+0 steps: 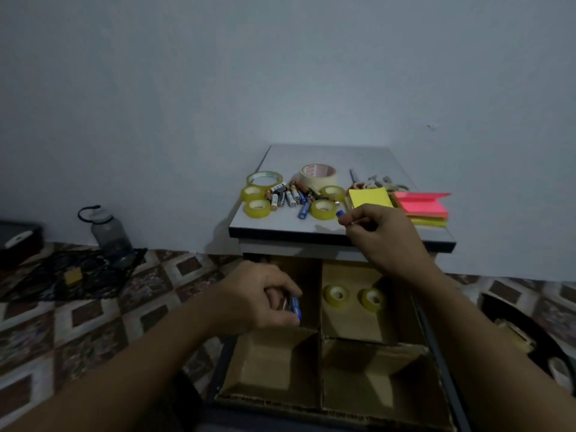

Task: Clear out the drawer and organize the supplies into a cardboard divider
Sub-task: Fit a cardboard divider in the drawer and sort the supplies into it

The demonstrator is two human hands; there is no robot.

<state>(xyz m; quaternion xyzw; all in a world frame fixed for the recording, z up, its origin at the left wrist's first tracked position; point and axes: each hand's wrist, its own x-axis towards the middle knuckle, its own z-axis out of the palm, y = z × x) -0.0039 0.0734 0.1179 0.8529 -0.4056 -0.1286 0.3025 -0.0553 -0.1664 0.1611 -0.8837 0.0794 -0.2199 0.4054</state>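
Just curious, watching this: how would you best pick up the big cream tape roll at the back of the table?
Probably from above: the cream tape roll lies flat on the table, hole up, so a thumb inside the hole and fingers on the far outer wall can pinch its ring. Batteries crowd its near side.

The brown four-compartment cardboard divider (274,360) fills the open drawer (434,350). Two yellowish tape rolls (336,295) stand on edge in its far right compartment. Farther off, loose batteries (288,194) lie heaped among more tape rolls (257,208), with sticky notes (369,198) to their right. The left hand (258,297) and right hand (380,232) each hold a blue battery (296,307).
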